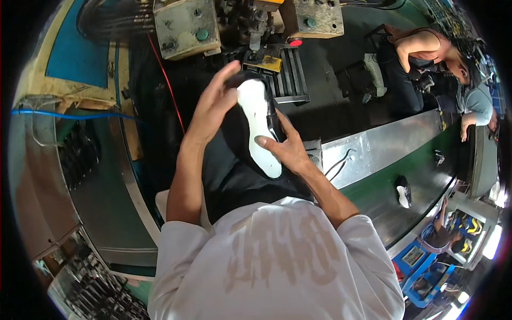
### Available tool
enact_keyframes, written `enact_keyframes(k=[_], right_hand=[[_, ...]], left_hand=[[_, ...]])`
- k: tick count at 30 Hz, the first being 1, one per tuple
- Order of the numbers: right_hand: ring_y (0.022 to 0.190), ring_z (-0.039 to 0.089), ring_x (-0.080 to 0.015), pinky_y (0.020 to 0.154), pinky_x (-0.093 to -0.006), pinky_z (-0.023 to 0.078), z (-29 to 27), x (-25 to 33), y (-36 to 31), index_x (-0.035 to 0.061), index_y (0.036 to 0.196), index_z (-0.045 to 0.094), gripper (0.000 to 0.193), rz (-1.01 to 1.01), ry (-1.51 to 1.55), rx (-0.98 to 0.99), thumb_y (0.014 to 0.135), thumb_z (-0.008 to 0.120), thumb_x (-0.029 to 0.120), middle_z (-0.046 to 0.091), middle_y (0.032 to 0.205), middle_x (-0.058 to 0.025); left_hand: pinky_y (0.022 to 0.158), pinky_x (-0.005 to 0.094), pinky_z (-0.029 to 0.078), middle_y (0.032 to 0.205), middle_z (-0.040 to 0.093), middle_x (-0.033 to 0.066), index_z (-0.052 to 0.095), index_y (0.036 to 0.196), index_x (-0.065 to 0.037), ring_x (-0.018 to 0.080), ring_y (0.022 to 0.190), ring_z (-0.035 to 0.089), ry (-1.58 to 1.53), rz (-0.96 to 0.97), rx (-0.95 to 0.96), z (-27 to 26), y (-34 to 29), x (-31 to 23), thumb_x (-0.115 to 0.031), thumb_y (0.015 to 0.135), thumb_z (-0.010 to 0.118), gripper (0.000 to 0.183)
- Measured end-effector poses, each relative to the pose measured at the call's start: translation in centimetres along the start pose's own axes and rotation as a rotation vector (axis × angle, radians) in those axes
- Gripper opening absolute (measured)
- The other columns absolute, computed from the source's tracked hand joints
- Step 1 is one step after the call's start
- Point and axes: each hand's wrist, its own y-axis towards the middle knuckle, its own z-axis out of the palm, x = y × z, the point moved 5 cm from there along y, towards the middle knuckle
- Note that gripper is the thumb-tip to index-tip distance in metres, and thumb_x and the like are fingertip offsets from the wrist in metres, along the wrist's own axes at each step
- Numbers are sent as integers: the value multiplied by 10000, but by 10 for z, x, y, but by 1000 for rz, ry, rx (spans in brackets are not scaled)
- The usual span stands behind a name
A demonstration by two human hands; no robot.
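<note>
A black shoe (260,128) lies over my lap, its white, sole-shaped face turned up toward me. My right hand (288,148) grips it by the near half, with the thumb across the white face and the fingers round the black right side. Beside the shoe's far end is my left hand (213,106), its fingers stretched out and apart. Its thumb is close to the edge of the white face; whether it touches I cannot tell.
A machine with two grey control boxes (188,28) stands ahead, above a slatted metal rack (292,74). To my right runs a green conveyor (368,194) with another shoe (404,192) and a metal edge holding a hooked tool (341,160). Co-workers (426,45) sit farther right.
</note>
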Motion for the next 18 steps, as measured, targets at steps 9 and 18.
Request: enact_keyframes(k=[9,18], right_hand=[[1579,331,-290,1287,-375,248,-11,25,21,31,1685,296,703,-36,175,-13,1149,469,452,380,1684,-241],[1408,564,-437,1174,-430,417,-16,9,25,28,1641,365,647,-65,-177,-180,1121,558,361,575,1484,-333]], left_hand=[[1264,440,355,1665,429,83,255,1708,-178,254,1520,436,-923,-206,-60,38,-43,74,-425,1157,424,627],[1236,373,337,1638,412,144,261,1687,-62,243,1493,416,-39,-189,-202,61,-39,87,-309,1150,495,635]])
